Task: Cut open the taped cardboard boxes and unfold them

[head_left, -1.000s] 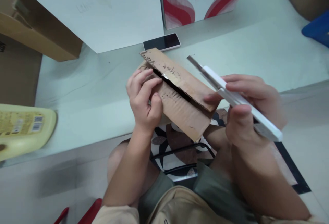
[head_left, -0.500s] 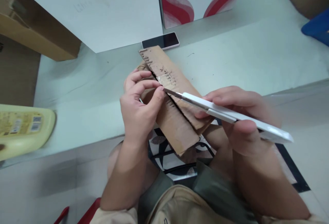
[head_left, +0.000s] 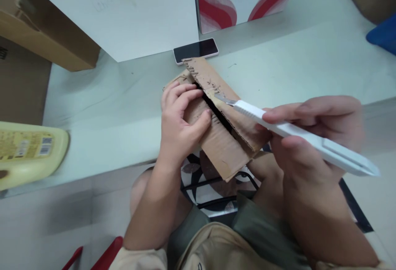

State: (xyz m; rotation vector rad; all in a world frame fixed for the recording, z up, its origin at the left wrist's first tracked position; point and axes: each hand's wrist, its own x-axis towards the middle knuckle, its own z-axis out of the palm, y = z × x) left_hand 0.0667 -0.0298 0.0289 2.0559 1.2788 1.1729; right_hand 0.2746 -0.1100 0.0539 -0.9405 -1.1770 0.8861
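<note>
Your R hand is closed, pinching the white cutter betw. thumb & fingers. Cutter's long axis slants near-R to far-L, blade pointing far-L, tip at cardboard's far flap; can't tell if touching. Your L hand is part-curled, fingertips at the dark slit, thumb on near flap, gripping the cardboard. Cardboard's long axis runs near-R to far-L, by counter's near edge. Phone lies just beyond.

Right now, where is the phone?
In the head view, the phone lies above centre on the table, beside the white box, just beyond the cardboard.
</note>
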